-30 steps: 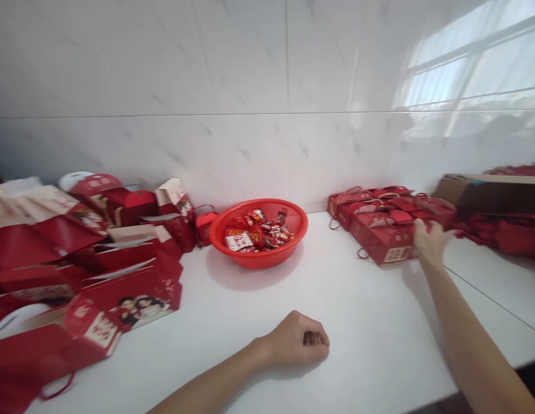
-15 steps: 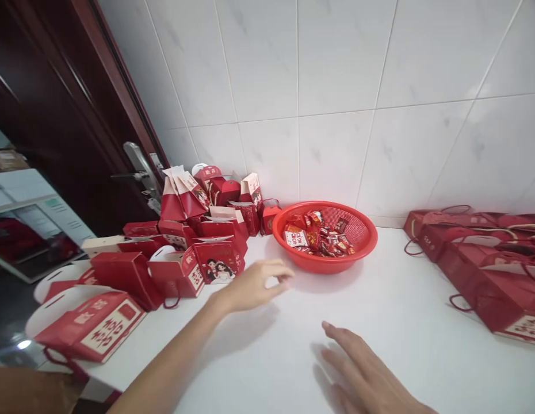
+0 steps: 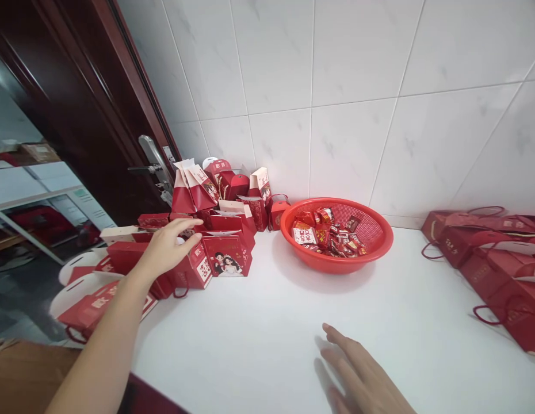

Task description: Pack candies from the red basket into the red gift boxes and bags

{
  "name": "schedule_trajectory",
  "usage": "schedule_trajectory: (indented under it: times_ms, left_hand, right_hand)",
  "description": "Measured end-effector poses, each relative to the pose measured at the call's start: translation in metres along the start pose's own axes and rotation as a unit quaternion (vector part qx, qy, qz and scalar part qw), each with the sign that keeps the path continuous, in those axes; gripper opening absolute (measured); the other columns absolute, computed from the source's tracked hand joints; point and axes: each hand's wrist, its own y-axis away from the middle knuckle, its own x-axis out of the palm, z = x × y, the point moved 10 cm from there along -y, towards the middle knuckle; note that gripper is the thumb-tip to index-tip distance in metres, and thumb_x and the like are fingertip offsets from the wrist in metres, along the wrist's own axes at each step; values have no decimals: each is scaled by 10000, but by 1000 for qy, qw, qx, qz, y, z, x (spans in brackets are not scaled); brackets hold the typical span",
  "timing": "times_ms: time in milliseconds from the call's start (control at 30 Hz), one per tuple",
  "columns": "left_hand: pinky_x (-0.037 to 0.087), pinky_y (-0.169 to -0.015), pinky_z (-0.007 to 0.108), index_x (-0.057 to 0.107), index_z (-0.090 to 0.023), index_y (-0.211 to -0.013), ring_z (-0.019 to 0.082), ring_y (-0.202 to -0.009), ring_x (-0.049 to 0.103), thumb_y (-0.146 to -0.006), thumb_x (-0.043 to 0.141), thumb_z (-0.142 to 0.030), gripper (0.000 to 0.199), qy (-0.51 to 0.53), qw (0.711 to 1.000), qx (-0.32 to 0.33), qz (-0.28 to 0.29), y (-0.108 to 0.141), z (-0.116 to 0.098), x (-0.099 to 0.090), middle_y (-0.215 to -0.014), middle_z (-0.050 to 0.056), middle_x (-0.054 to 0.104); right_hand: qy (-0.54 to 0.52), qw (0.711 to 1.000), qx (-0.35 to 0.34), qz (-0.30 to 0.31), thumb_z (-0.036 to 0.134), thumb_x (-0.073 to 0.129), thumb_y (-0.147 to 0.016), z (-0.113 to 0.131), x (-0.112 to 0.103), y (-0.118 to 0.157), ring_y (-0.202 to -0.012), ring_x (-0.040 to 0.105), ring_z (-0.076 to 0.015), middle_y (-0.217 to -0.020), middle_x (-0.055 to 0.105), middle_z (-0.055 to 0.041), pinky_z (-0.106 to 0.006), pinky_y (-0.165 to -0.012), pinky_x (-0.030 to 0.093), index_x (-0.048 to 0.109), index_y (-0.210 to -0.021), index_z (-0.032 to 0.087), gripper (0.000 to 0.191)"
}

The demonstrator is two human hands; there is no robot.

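Note:
Reaching over the cluster of red gift boxes, my left hand (image 3: pixel 170 244) has its thumb and fingers apart, with nothing visibly held. Just beneath it is a red gift box (image 3: pixel 194 267) with a white character panel; whether my fingers touch it I cannot tell. Beside that box stands one printed with a cartoon couple (image 3: pixel 228 261). My right hand (image 3: pixel 358 368) hovers low over the white tabletop (image 3: pixel 250 345), fingers spread and holding nothing. Beyond it sits a red plastic basket (image 3: pixel 336 264) with wrapped candies (image 3: pixel 336 238) inside.
Several closed red gift boxes (image 3: pixel 487 270) with cord handles line the right side. More open boxes (image 3: pixel 194 190) stand at the back left, near a dark door with a metal handle (image 3: pixel 153 155). A tiled wall (image 3: pixel 354 144) rises behind. Brown cardboard (image 3: pixel 30 374) shows at lower left.
My left hand has moved left, from in front of the basket to above the gift boxes. My right hand stays nearly in place. The view has shifted slightly to the left.

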Motion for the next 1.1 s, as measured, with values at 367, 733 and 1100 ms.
schedule_trajectory:
  times_ms: [367,733,1100]
  left_hand:
    - [561,-831,373,704,-214,-905,298,-938,694,-702,651,-694,524,143,985,-44,88,-11,-26,56,-993,79,765]
    - [524,-868,307,733,-190,-963,206,-918,660,-906,574,-425,290,313,884,154,311,68,-196,133,-968,67,744]
    - [504,-800,312,706,-158,-1011,184,-823,637,-855,652,-458,343,385,784,167,457,47,-236,177,-832,50,707]
  right_hand:
    - [-6,1000,23,15,140,567,-842,1,3,-4,-1130,683,-297,-1427,563,-200,-373,-874,618,571,-1275,189,436]
    - [-348,906,241,-29,531,745,-777,-50,6,-10,-1084,663,-307,-1280,643,-135,-420,-922,556,439,-1432,233,782]
    - [-360,876,312,-81,515,764,-752,-79,0,-8,-1000,646,-296,-1173,684,-115,-414,-873,522,569,-1251,204,620]
